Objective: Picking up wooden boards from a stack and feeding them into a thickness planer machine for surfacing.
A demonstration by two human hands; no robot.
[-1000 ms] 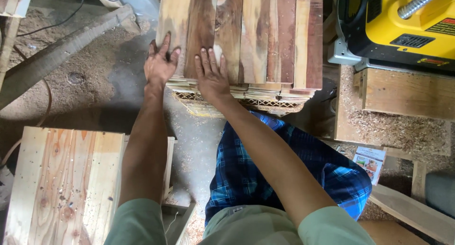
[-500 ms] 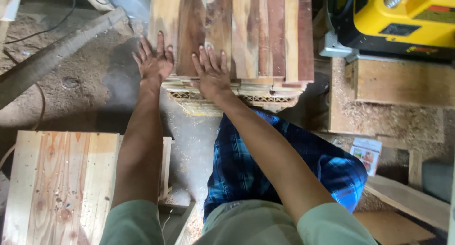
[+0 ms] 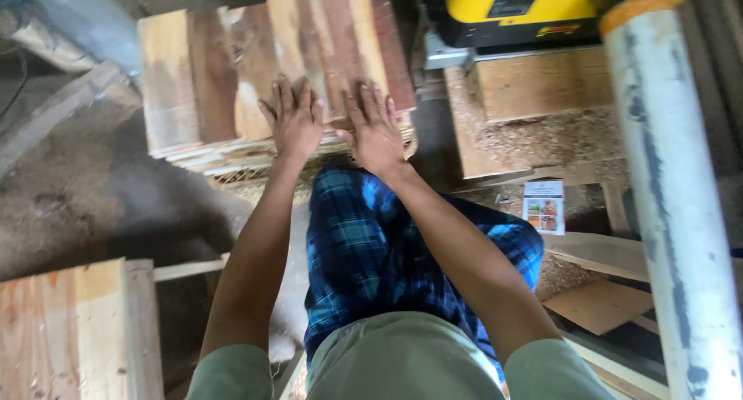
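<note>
Row of wooden boards (image 3: 232, 67) in pale tan, mid brown and reddish brown stripes, blue and dark navy plaid trousers (image 3: 371, 253), sage green shirt (image 3: 402, 365), yellow and black planer machine (image 3: 526, 13), white pipe (image 3: 673, 206) with grey smudges and orange band, pale pine panel (image 3: 73, 334) with orange grain

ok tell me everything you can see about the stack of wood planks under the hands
The stack of wood planks lies flat on a mesh crate, several layers deep, with uneven layered ends at the near edge. The top layer is narrow boards set side by side, running away from the person, mixed pale tan and reddish brown, rough and dusty. The left hand and right hand both press palm-down, fingers spread, on its near edge.
</note>
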